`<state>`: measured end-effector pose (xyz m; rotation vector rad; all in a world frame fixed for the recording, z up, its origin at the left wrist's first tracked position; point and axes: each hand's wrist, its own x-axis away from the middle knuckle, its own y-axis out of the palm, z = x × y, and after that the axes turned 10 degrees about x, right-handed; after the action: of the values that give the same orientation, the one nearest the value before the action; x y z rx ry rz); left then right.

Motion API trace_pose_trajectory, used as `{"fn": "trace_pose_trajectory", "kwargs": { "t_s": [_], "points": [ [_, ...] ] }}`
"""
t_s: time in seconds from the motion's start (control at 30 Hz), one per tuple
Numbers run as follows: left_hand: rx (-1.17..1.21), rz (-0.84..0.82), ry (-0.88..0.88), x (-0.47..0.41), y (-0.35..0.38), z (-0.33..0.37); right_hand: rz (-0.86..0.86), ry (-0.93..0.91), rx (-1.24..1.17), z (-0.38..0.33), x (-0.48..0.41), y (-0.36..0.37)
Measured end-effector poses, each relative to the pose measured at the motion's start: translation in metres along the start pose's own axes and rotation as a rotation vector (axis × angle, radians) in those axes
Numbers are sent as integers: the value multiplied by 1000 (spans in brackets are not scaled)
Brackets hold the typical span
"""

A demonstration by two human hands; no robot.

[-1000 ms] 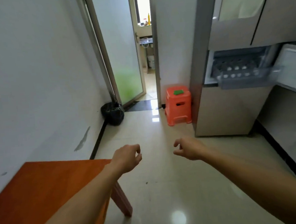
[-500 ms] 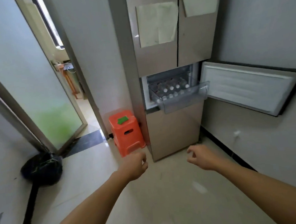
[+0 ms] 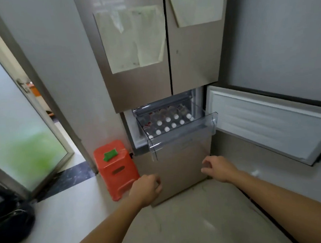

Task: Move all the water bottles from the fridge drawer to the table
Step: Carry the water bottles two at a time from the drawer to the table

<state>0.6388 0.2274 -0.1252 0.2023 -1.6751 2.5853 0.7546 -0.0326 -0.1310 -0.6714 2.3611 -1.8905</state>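
The fridge (image 3: 149,80) stands straight ahead with its clear plastic drawer (image 3: 183,138) pulled out at mid height. Several water bottles (image 3: 168,123) stand upright inside it, showing white caps. My left hand (image 3: 146,189) hovers below the drawer's left corner, fingers loosely curled and holding nothing. My right hand (image 3: 217,167) is below the drawer's right end, fingers apart and empty. Both hands are a short way under the drawer and do not touch it. The table is out of view.
The fridge compartment door (image 3: 270,125) hangs open to the right at hand height. An orange plastic stool (image 3: 115,170) with a green item on top stands left of the fridge. A black bag (image 3: 11,223) lies on the floor at far left by a glass door (image 3: 23,131).
The view has swung right from the table and doorway to face the fridge, which is now much closer. Both hands stay raised, empty, and have come near the drawer.
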Motion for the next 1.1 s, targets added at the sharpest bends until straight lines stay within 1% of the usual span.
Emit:
{"fn": "trace_pose_trajectory", "kwargs": {
  "t_s": [0.1, 0.33, 0.5, 0.63, 0.77, 0.83, 0.97, 1.03, 1.1],
  "points": [
    [5, -6, -38, -40, -6, -1, -12, -23, -17, 2, -44, -14],
    [32, 26, -29, -154, -28, -21, 25, -82, -86, -6, -155, -37],
    [87, 108, 5, -247, -44, -35, 70, -38, -144, -14, -251, -70],
    [113, 64, -27, -302, -40, -50, 47, 1, -282, -26, -323, -79],
    [140, -12, -61, -329, -23, -58, -45, 36, -382, -33, -381, -57],
    [166, -24, -98, -338, -15, -64, -117, 86, -490, -39, -411, -45],
    [244, 17, -214, -348, -8, -74, -282, 297, -781, -50, -472, -22],
    [301, 35, -286, -347, -4, -74, -344, 324, -905, -57, -492, -11],
    [346, 61, -351, -351, -5, -73, -370, 315, -982, -65, -510, -4]
  ]
}}
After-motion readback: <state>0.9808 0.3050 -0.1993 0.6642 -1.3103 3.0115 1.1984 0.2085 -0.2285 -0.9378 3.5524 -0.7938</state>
